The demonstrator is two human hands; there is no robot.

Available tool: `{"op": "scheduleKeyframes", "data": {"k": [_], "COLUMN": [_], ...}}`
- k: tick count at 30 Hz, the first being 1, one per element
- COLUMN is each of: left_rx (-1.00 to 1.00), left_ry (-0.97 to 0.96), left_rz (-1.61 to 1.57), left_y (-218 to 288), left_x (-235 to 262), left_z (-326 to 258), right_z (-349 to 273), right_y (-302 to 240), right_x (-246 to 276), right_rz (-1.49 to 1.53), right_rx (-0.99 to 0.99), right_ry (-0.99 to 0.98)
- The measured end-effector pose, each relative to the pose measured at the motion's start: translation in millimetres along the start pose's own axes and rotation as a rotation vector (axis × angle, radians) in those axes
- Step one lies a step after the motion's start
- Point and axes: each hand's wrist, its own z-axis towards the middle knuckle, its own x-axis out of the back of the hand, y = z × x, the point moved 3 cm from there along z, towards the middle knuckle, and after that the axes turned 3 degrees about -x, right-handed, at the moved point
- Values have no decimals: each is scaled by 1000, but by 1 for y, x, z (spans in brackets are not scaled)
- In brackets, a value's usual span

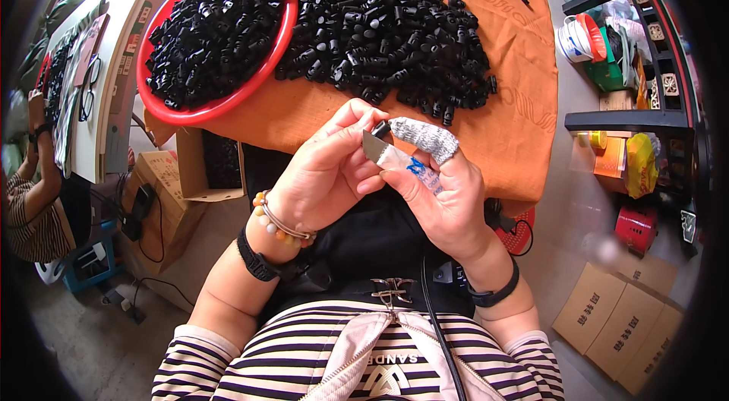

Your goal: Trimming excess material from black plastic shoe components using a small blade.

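My left hand (323, 160) is closed, pinching a small black plastic part (381, 129) between thumb and fingertips. In my right hand (449, 207) is a short flat blade (373, 147), its grip end wrapped in white material with blue print. The blade's metal end lies right beside the black part; whether its edge touches it I cannot tell. A grey knitted finger cover (427, 138) sits on my right index finger, which curls over near the part. Both hands are over my lap at the table's near edge.
An orange cloth (516, 146) covers the table. A large pile of black parts (387, 36) lies on it, beside a red basin (282, 59) full of them. Cardboard boxes (619, 317) and a shelf (607, 121) stand at right. Another person's arm (47, 165) shows far left.
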Motion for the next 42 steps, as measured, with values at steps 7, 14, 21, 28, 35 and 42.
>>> {"op": "scheduleKeyframes", "data": {"k": [7,14,21,28,35,42], "left_rx": [8,59,17,-20,-50,-71], "left_ry": [8,14,17,56,68,-94], "left_rz": [-6,17,1,71,105,43], "left_y": [-1,2,0,2,1,1], "left_x": [2,1,-3,-7,-6,6], "left_z": [1,-1,1,0,0,1], "right_z": [0,1,-1,-1,0,1], "right_y": [4,11,3,0,0,8], "right_x": [-1,-1,-1,0,-1,-3], "right_rz": [6,-23,16,-64,-38,29], "right_rx": [17,99,51,43,30,63], "right_ry": [10,40,38,26,18,25]}}
